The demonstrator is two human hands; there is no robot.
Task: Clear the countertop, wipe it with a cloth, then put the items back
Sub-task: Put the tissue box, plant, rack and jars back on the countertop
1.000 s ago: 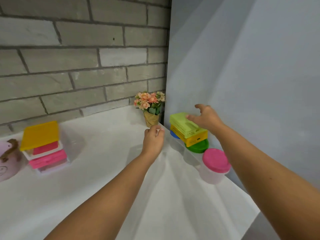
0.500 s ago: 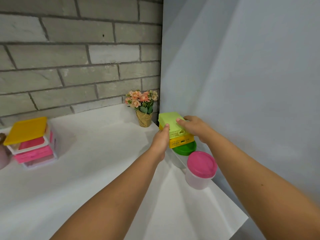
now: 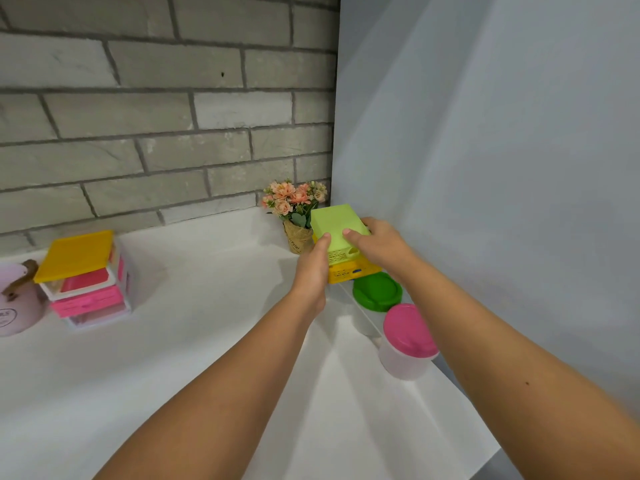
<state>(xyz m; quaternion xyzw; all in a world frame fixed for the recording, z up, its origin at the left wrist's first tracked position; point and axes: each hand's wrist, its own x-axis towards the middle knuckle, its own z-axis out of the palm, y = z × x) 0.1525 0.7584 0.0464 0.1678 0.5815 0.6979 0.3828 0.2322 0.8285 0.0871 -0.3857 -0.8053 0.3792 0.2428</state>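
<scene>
A lime-green box (image 3: 335, 223) is stacked on a yellow box (image 3: 346, 271) near the right wall on the white countertop (image 3: 194, 341). My left hand (image 3: 313, 268) grips the stack's left side, thumb up on the green lid. My right hand (image 3: 379, 245) holds the right side, thumb on top of the green box. Just in front stand a jar with a green lid (image 3: 377, 292) and a clear jar with a pink lid (image 3: 408, 341). No cloth is in sight.
A small pot of pink flowers (image 3: 298, 216) stands in the corner by the brick wall. At the left sit a stack of pink drawers with a yellow lid (image 3: 85, 278) and a pink round tin (image 3: 15, 299). The counter's edge runs along the lower right.
Both hands have moved forward to the green and yellow boxes and closed on their sides; a second ago the left hand was apart from them and the right hovered above.
</scene>
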